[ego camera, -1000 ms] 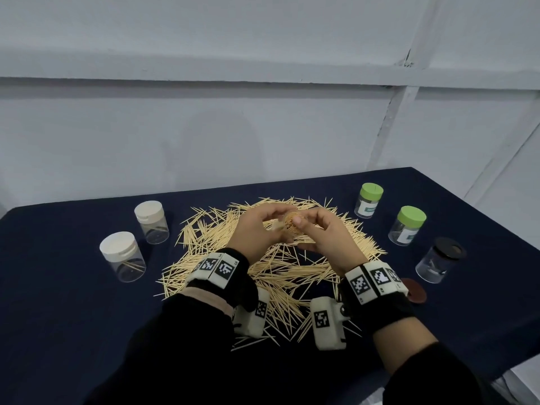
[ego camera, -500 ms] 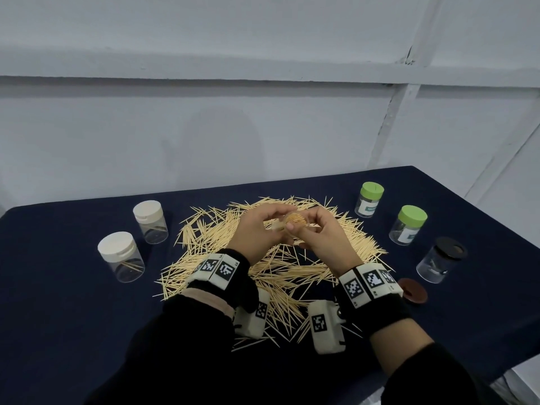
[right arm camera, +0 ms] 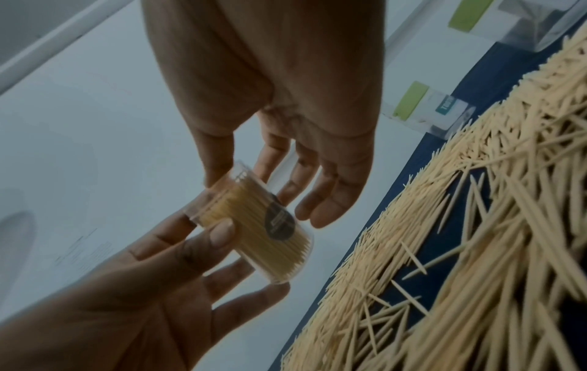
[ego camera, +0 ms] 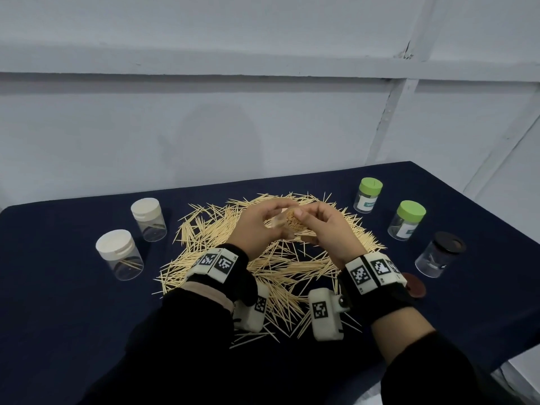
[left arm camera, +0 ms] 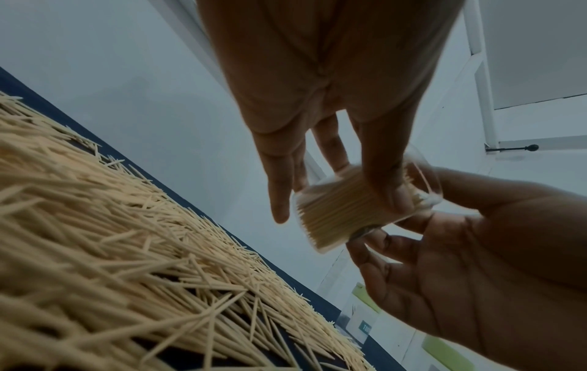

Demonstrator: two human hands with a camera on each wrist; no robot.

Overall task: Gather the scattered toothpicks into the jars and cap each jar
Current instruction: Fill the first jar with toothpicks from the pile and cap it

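Note:
A clear jar (ego camera: 293,225) packed with toothpicks is held tilted above the toothpick pile (ego camera: 277,267), its open end towards me and no cap on it. My left hand (ego camera: 273,222) grips its side between thumb and fingers, as the right wrist view shows on the jar (right arm camera: 254,226). My right hand (ego camera: 308,217) meets it from the right, thumb at the open rim and fingers round the far side. In the left wrist view the jar (left arm camera: 349,208) sits under my left thumb, with the right hand's fingertips (left arm camera: 378,241) against its lower side.
On the dark blue table (ego camera: 58,287) stand two white-capped jars (ego camera: 119,254) (ego camera: 149,219) at the left. Two green-lidded jars (ego camera: 368,194) (ego camera: 407,219) and a black-lidded jar (ego camera: 441,254) stand at the right. A brown lid (ego camera: 415,287) lies by my right wrist.
Both hands stay together over the pile with the jar between them. They have risen slightly, and the right thumb has shifted onto the jar's open end.

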